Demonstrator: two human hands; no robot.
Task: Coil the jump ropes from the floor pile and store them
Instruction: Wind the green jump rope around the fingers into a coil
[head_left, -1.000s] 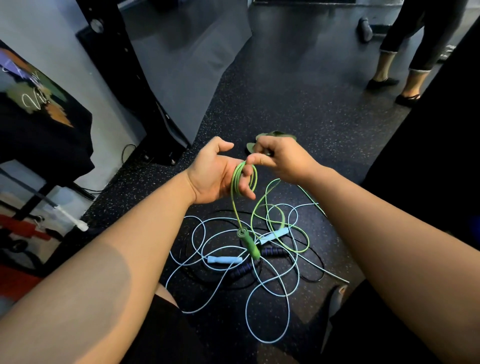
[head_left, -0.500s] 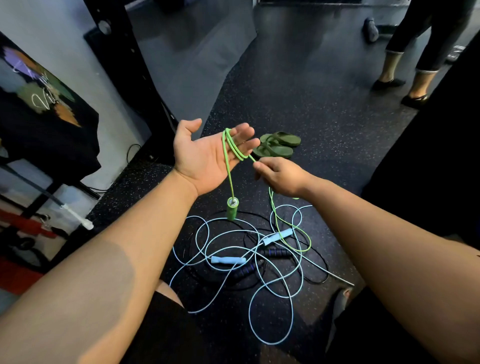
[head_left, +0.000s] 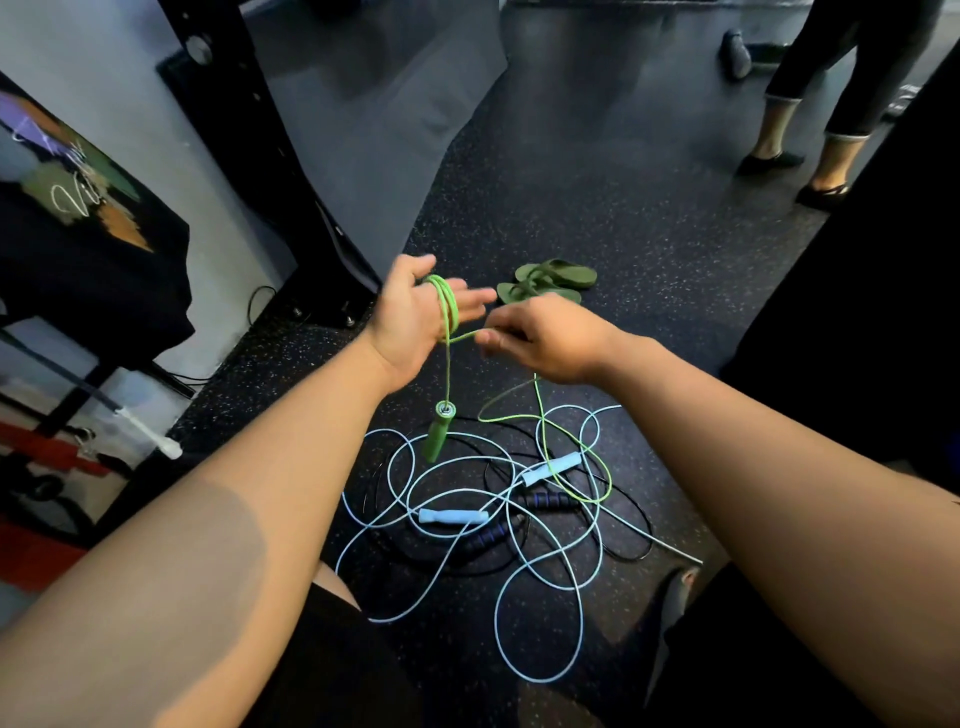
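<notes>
Green plastic jump rope (head_left: 451, 312) wound round the left hand (head_left: 413, 322) as a spool.
Its fingers lie straight so loops sit even; right hand (head_left: 550, 340) pinches the cord taut, feeding; handle (head_left: 438, 435) dangles above the floor pile (head_left: 451, 517).

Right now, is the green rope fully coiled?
Partly. The green rope loops round the left hand, its handle dangles below, and the rest trails from the right hand to the floor pile.
</notes>
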